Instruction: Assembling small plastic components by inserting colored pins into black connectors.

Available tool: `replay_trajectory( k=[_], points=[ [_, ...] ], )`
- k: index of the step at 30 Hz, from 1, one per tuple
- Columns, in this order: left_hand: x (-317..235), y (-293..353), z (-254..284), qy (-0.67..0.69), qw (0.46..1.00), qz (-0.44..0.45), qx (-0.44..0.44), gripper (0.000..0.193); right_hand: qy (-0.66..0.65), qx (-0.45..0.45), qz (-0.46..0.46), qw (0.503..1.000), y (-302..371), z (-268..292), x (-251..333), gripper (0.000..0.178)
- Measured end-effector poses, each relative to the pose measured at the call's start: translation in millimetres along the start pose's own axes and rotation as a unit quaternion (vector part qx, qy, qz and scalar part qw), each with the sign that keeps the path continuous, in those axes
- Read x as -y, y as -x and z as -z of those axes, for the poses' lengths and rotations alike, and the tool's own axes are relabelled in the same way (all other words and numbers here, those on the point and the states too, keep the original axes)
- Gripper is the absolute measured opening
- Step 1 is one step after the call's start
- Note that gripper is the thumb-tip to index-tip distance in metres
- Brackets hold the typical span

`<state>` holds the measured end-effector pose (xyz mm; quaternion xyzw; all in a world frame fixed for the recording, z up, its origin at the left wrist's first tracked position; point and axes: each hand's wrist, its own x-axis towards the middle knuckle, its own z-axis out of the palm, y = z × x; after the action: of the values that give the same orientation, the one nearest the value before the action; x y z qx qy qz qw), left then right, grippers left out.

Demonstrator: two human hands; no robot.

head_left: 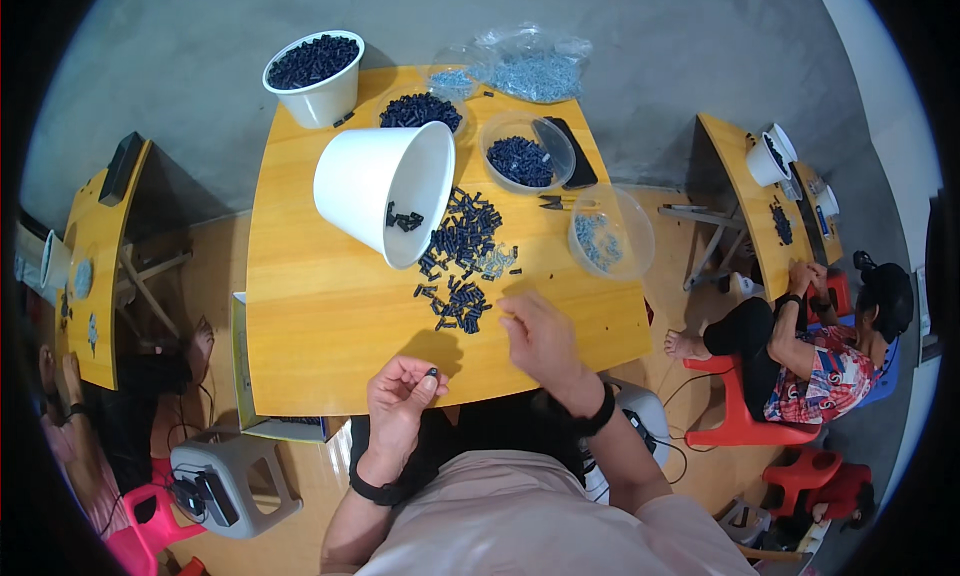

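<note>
My left hand (400,394) is at the near edge of the yellow wooden table (320,316), pinching one small black plastic piece (432,373) between its fingertips. My right hand (538,336) rests lower right of a loose pile of small black pieces (460,251), fingers reaching toward the nearest ones; whether it holds anything I cannot tell. A white bucket (385,191) lies tipped on its side, its mouth facing the pile, a few pieces inside.
At the back stand an upright white bucket (314,76) full of black pieces, clear bowls of dark pieces (525,156), a clear bowl of light pieces (608,238) and plastic bags (528,68). A person sits at another table (745,191) on the right. A grey stool (230,476) is lower left.
</note>
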<state>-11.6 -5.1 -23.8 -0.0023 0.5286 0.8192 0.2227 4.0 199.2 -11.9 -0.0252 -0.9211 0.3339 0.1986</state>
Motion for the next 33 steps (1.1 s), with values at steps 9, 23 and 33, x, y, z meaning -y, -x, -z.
replay_trajectory(
  k=[9,23,33],
  points=[
    [5,-7,7,0.010,0.999,0.023,-0.022,0.004,0.106,-0.002,-0.045,0.993,-33,-4,-37,0.015],
    [7,-6,14,0.019,1.000,0.012,-0.009,0.009,0.143,0.056,-0.068,0.986,-38,-6,-34,0.013],
    [11,-10,11,0.012,0.999,0.003,-0.032,0.007,0.103,0.056,-0.023,0.993,-43,-13,-29,0.017]
  ],
)
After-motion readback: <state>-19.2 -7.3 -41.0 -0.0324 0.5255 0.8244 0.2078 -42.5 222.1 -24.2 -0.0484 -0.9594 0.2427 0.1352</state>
